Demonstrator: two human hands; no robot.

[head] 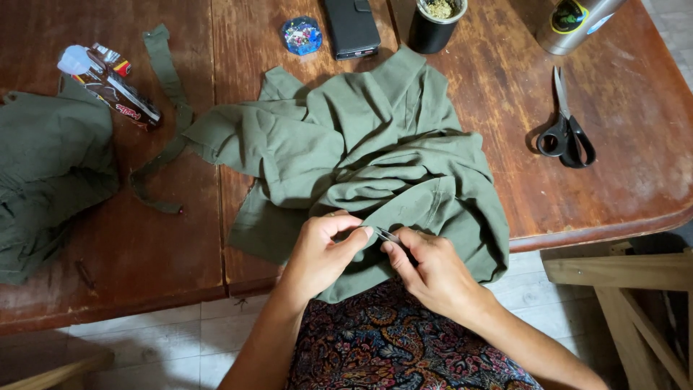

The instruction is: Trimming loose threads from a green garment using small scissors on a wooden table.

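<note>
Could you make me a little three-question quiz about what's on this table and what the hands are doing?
1. True or false: the black-handled scissors lie on the wooden table, untouched by either hand.
2. Which thing do both hands pinch at the table's near edge? A) the blue pin box B) the olive green garment C) the black wallet case
3. What lies left of the garment, apart from it, curling across the table?

Key:
1. True; the scissors lie off to the right.
2. B; the left hand and right hand grip its folded edge, with a small metal tool between them.
3. A loose green fabric strip.
</note>
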